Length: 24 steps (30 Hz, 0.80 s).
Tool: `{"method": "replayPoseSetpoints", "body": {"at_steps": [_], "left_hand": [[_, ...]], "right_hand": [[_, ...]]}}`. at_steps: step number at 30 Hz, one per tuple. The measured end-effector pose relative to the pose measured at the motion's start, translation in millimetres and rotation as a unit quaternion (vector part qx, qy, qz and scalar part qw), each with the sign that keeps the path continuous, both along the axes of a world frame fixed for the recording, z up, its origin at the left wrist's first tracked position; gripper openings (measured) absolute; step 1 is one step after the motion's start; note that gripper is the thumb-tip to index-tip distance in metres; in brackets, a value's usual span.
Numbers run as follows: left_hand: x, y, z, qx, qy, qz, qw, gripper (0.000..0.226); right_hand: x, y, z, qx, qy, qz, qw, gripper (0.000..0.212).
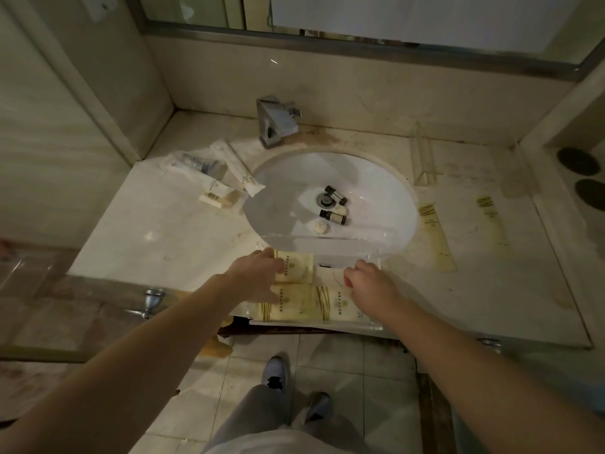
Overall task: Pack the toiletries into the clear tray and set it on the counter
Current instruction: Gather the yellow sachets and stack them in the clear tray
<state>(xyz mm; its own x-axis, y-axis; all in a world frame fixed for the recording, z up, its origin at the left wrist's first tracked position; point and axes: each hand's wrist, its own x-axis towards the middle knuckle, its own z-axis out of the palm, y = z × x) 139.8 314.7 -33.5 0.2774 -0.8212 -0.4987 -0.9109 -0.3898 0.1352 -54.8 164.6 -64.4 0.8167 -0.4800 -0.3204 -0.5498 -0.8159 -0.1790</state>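
Note:
A clear tray [327, 324] sits on the counter's front edge, partly over the sink rim. Cream packets with gold print lie flat in it: one at the back left [296, 269] and two along the front [337, 306]. My left hand [258, 278] pinches the left edge of the back-left packet. My right hand [371, 286] hovers over the tray's right side with fingers curled down; what is under them is hidden. Two small dark-capped bottles [333, 217] and a round soap [320, 227] lie in the white sink [386, 191].
Several wrapped packets [222, 178] lie on the counter left of the sink. Two long yellow sachets [437, 237] lie to its right, behind them a clear holder [425, 158]. A chrome tap [276, 121] stands at the back. My feet are on the tiled floor below.

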Motion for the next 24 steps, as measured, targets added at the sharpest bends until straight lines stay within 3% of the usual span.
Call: {"method": "replayPoseSetpoints", "body": {"at_steps": [5,17,21,24], "left_hand": [[6,-9,-9,-0.079,-0.033,0.052,0.995,0.041],[12,-25,-12,-0.071,-0.050,0.019,0.996,0.030],[13,-31,-8,-0.096,-0.008,0.045,0.994,0.016],[10,-38,-5,-0.116,0.060,0.074,0.989,0.017]], "right_hand": [[2,1,1,0.015,-0.032,-0.038,0.999,0.020],[11,-6,7,0.068,-0.096,-0.132,0.984,0.016],[21,-5,13,0.145,-0.129,-0.195,0.961,0.025],[29,-1,19,0.256,-0.164,-0.239,0.922,0.042]]}}
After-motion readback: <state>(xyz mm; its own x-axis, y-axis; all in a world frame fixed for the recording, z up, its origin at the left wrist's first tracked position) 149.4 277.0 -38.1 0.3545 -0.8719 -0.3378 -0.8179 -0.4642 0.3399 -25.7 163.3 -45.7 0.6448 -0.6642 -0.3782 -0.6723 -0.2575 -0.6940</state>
